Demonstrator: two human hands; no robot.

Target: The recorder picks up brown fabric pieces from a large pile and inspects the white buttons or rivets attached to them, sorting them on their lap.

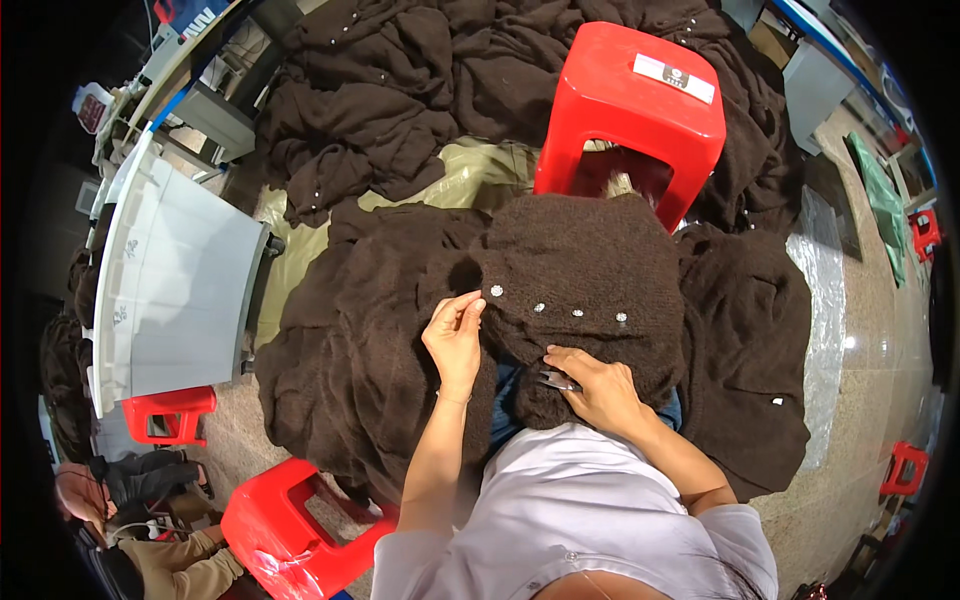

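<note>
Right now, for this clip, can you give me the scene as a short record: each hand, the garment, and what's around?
Left hand: pinches the brown knit garment at its edge, beside a button
Right hand: holds a small metal tool, exact type unclear
Garment: across the lap, four pale buttons in a row
Ahead: red stool, upright
Left side: large white bin

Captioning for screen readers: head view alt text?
A person's left hand pinches beside the leftmost of four shiny buttons on a dark brown fuzzy garment in their lap; the right hand holds a small metal tool. More brown fabric lies around, with a red stool ahead and a white bin at left.
</note>
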